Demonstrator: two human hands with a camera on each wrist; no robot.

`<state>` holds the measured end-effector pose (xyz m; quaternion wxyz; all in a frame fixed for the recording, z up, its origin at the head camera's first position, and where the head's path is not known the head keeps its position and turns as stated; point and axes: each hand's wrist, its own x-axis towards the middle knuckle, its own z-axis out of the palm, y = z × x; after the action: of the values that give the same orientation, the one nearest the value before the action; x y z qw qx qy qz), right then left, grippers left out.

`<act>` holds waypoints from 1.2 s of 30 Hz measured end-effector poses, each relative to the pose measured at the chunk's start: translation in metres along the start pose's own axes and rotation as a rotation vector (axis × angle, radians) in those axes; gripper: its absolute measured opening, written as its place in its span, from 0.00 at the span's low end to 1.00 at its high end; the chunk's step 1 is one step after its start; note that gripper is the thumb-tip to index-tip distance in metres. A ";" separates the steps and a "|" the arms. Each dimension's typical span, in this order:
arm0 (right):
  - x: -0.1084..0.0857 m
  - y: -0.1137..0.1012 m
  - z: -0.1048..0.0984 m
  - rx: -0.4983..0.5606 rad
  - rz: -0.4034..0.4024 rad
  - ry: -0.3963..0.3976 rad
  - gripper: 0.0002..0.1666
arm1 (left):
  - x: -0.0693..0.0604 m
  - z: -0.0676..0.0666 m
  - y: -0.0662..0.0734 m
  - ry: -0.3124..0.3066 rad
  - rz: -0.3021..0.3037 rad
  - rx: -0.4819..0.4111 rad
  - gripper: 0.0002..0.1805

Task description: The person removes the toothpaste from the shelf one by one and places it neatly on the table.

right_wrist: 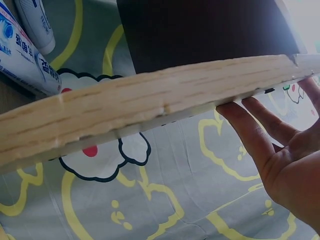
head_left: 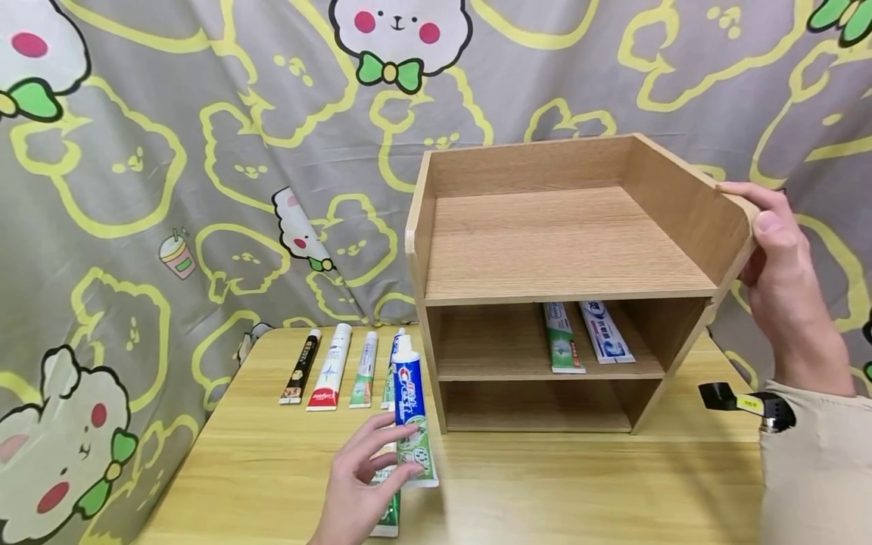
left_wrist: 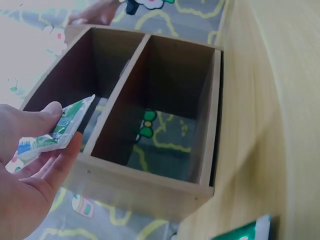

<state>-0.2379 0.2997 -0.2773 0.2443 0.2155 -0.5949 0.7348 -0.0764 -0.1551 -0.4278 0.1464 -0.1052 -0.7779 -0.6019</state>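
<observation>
My left hand [head_left: 361,473] pinches a blue, white and green Crest toothpaste tube [head_left: 410,397] by its flat lower end, cap upward, in front of the shelf's left side. In the left wrist view the tube [left_wrist: 70,122] lies between thumb and fingers near the compartments. My right hand [head_left: 783,265] grips the upper right side panel of the wooden shelf [head_left: 559,242]; in the right wrist view fingers [right_wrist: 247,130] touch the panel's outer face. Two toothpaste tubes, one green and white [head_left: 562,344] and one blue and white [head_left: 606,337], lie in the middle compartment.
Left of the shelf, a black tube [head_left: 300,371], a red and white tube [head_left: 330,371], a small green and white tube [head_left: 365,371] and a partly hidden tube [head_left: 390,378] lie in a row. Another green tube [head_left: 390,515] is partly behind my left hand. A patterned curtain [head_left: 259,151] hangs behind.
</observation>
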 end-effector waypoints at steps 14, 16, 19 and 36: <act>0.000 0.003 -0.003 0.003 0.005 0.002 0.33 | -0.009 -0.031 -0.023 0.037 -0.192 0.010 0.24; 0.000 0.003 -0.002 0.005 0.011 -0.001 0.32 | -0.010 -0.035 -0.026 0.041 -0.208 0.021 0.24; 0.000 0.003 -0.001 0.006 0.015 -0.009 0.32 | -0.011 -0.041 -0.031 0.052 -0.275 0.029 0.24; -0.002 -0.002 0.002 0.004 0.003 -0.001 0.32 | -0.014 -0.067 -0.059 0.031 -0.372 0.048 0.27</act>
<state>-0.2355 0.2983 -0.2764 0.2424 0.2155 -0.5941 0.7361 -0.0764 -0.2341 -0.4706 0.0472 0.0533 -0.7959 -0.6013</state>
